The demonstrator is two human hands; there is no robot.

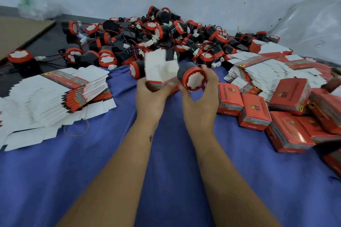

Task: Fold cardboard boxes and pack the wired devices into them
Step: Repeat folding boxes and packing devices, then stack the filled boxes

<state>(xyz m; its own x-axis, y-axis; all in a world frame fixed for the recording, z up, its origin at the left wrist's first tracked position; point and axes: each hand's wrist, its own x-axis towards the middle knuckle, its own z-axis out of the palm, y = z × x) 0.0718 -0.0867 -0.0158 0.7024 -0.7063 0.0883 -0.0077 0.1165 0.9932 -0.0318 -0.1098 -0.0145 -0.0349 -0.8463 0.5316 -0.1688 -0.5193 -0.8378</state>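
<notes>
Packing is under way at frame centre — left hand [150, 96] grips an opened box [158, 72], right hand [200, 96] holds a device [192, 78]; next, slide it in.

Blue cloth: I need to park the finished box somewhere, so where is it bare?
Bare blue cloth lies nearest the person, between the stack of flat white cardboard blanks and the closed red boxes. Beyond the hands, the pile of red-and-black wired devices is crowded.
</notes>
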